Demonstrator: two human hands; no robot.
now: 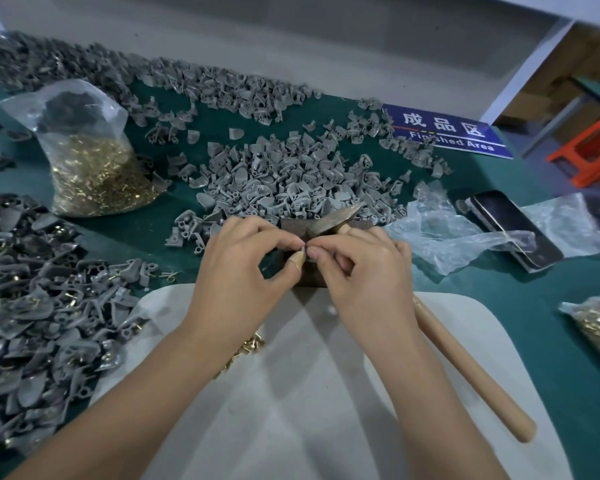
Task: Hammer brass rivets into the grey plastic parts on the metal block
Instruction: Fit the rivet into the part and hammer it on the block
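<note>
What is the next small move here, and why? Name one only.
Probably seat the small grey part on the metal block, then let go with the right hand to reach for the hammer. Both hands, left hand included, pinch the part over the block, and the hammer lies unheld beside the right wrist.

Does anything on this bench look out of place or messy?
A smartphone lies among the work, partly under crumpled clear plastic. Grey plastic parts cover part of the blue "Finished Area" sign. A few brass rivets lie loose beneath the left forearm.
</note>
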